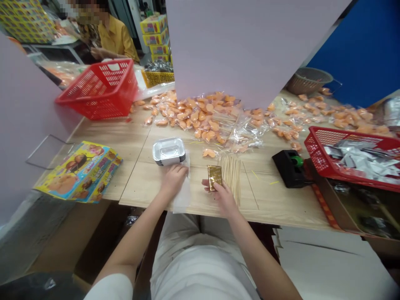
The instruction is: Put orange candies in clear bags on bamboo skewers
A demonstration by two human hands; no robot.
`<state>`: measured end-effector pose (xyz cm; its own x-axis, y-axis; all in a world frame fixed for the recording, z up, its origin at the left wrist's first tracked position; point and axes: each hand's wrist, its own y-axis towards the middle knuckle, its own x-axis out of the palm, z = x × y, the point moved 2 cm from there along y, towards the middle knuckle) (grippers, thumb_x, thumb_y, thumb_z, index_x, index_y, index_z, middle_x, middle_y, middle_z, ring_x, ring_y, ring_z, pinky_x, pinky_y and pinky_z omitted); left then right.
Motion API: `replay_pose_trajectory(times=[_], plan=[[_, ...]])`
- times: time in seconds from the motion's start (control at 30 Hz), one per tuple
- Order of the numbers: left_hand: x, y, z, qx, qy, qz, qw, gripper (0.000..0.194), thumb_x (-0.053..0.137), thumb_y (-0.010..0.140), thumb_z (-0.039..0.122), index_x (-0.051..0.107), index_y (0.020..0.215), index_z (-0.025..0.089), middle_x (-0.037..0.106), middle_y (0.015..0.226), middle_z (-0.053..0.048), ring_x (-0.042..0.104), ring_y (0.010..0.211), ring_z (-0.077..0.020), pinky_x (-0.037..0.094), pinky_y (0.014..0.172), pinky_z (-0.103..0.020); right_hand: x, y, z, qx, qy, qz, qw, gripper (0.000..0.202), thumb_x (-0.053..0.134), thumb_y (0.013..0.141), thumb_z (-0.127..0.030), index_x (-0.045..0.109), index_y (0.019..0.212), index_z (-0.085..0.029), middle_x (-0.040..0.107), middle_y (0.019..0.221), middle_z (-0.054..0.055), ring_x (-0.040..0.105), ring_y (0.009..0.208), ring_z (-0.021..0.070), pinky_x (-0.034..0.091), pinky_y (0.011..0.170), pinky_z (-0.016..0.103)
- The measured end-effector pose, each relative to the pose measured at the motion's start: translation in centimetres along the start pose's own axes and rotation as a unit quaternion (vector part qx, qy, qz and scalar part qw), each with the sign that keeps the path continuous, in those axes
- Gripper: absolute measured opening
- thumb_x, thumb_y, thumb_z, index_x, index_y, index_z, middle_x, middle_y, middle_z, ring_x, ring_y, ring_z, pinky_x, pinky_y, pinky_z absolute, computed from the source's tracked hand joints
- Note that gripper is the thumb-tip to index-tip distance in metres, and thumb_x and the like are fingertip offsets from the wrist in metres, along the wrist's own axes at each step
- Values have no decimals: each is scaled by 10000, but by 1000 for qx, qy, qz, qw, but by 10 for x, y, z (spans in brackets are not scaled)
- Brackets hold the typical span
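My right hand (225,199) grips a shiny gold foil packet (214,175) between thumb and fingers, just above the table. Curled fingers of my left hand (175,177) press together on a clear plastic bag (181,202) that lies flat at the front edge; the fingertips are partly hidden. Beyond that hand stands a stack of rectangular foil trays (169,149). A bundle of thin wooden sticks (231,177) lies right beside my right hand. An orange piece in clear wrapping (210,153) sits a little farther back.
Many wrapped orange pieces (200,114) pile up at the back. Printed boxes (78,173) and a red basket (96,89) stand left. At right are a tape dispenser (289,168) and a red basket of silver packets (323,156). A co-worker in yellow (117,37) sits behind.
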<state>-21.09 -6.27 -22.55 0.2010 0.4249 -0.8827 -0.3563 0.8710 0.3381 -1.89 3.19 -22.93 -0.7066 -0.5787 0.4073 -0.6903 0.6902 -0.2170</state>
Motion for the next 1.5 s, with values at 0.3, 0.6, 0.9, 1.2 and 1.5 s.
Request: replay_pose_trajectory(times=[0.3,0.6,0.9,1.2,1.5], plan=[[15,-6,4,-43,-78,7,996,431,457,887,135,463,1317,158,662,1208,-142,614,1120,-256,436,990,-448,47,37,14,118,271,-78,952,188,564,850,-219,679,989,-167,732,1082,70,657,1081,198,506,995,364],[-55,1,-13,-85,90,170,978,341,594,870,295,625,1186,171,665,1128,-154,581,1104,-304,412,957,-434,40,70,24,156,332,-57,929,160,558,889,-243,630,1013,-174,736,988,57,698,971,219,550,942,421],[-75,11,14,-29,52,129,990,253,467,948,269,701,1012,200,699,959,-89,641,898,-237,460,826,-353,44,75,22,157,319,-32,934,166,570,875,-296,650,943,-167,720,1031,73,683,993,223,555,908,387],[-46,2,2,-17,99,48,994,358,585,868,273,604,1211,174,646,1181,-156,593,1076,-306,433,918,-418,42,70,21,129,264,3,956,86,632,838,-267,642,865,-186,717,933,55,688,924,189,554,908,347],[-47,1,-15,-23,181,73,980,340,522,878,209,597,1208,174,706,1036,-134,626,932,-299,422,816,-406,40,72,16,144,263,-21,954,115,610,858,-278,635,897,-173,713,921,57,689,907,173,554,892,332]])
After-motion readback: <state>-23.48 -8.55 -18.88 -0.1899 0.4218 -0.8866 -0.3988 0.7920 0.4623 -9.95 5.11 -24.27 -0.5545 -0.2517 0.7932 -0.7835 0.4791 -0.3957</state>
